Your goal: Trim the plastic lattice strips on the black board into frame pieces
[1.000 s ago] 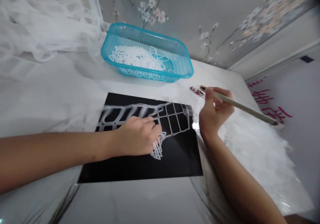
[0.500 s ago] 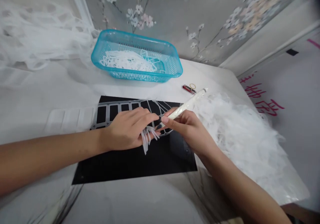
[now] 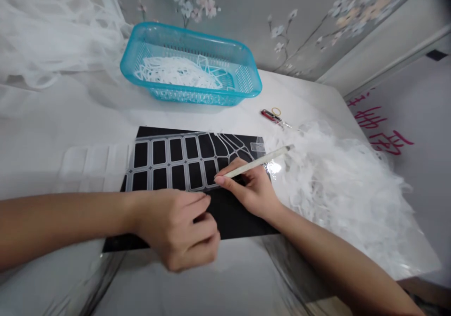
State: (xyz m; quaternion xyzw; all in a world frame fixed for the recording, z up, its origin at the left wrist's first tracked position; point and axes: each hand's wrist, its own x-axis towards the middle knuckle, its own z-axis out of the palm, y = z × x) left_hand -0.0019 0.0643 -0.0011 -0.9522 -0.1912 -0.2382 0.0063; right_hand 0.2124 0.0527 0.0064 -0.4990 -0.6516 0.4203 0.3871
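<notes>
My right hand (image 3: pixel 252 189) grips a slim, off-white pen-like tool (image 3: pixel 262 160); its lower tip is hidden by my fingers. That hand rests on a translucent sheet (image 3: pixel 167 166) cut into rounded rectangular cells, which lies over a black mat (image 3: pixel 232 222). At the sheet's right end, thin white strips (image 3: pixel 225 142) are loose and bent out of line. My left hand (image 3: pixel 183 231) is closed above the mat's near edge, fingers curled. What it holds, if anything, is hidden.
Behind the mat stands a blue plastic basket (image 3: pixel 197 95) with thin white frames inside. A small red tool (image 3: pixel 271 116) lies beside a yellow ring (image 3: pixel 276 111). White translucent scrap (image 3: pixel 338 193) is heaped at right, with more white material (image 3: pixel 56 38) at far left.
My left hand has come off the sheet toward me and curled closed; the white strips under its fingers no longer show. The tool in my right hand has tilted lower.
</notes>
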